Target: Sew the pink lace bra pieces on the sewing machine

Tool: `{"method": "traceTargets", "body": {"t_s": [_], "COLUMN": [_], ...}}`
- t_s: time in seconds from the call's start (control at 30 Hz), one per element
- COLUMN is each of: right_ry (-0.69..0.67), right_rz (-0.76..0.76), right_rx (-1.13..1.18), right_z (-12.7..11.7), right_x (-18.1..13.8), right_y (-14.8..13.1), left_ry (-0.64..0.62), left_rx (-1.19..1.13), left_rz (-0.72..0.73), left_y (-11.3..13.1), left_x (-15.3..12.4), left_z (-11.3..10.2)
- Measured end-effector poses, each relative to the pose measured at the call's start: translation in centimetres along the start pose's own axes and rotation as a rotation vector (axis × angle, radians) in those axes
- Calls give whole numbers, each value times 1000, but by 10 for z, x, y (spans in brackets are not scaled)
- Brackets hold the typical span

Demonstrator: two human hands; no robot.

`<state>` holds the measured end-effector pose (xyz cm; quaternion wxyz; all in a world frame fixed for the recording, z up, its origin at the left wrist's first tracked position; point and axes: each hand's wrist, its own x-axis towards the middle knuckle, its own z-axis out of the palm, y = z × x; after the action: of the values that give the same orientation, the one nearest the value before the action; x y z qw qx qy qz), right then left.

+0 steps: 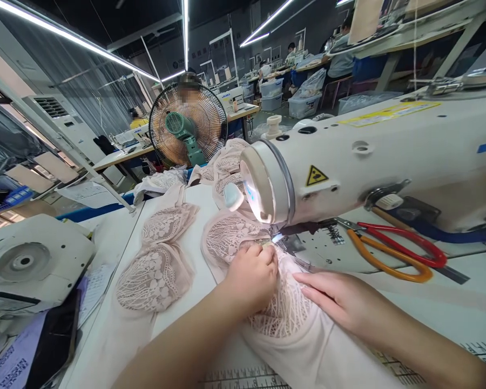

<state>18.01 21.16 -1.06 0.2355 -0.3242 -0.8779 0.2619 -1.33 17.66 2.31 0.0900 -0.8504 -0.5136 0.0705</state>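
A pale pink lace garment piece (285, 316) lies on the white table under the head of a white sewing machine (372, 156). My left hand (251, 278) is closed, its fingers curled and pinching the lace close to the needle area (277, 237). My right hand (340, 300) lies flat on the fabric just right of it, fingers stretched out toward the left. More lace pieces (157, 265) lie spread to the left of the hands.
Scissors with one red and one orange handle (392, 251) rest on the machine bed at right. A standing fan (188, 124) is beyond the table. A dark phone (54, 337) and papers lie at front left. Other people sit at distant workstations (340, 54).
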Motion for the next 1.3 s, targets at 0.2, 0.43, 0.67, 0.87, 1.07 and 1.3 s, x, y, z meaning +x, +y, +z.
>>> {"method": "traceTargets", "body": {"t_s": [0.2, 0.43, 0.67, 0.87, 1.07, 1.3], "right_ry": [-60, -54, -32, -38, -163, -165], "right_rz": [39, 62, 128, 90, -50, -52], "right_rx": [-45, -50, -61, -87, -136, -171], "right_z": [2, 3, 4, -3, -16, -14], "right_x": [0, 1, 4, 3, -1, -1], "right_y": [3, 3, -2, -6, -7, -1], "left_ry": [-3, 11, 85, 7, -312, -506], "left_rx": [-34, -83, -85, -104, -266, -250], "left_rz": [-8, -19, -60, -63, -179, -241], "left_y": [-4, -8, -17, -15, 8, 8], "left_x": [2, 4, 5, -4, -19, -17], "left_z": [4, 5, 11, -8, -49, -52]}}
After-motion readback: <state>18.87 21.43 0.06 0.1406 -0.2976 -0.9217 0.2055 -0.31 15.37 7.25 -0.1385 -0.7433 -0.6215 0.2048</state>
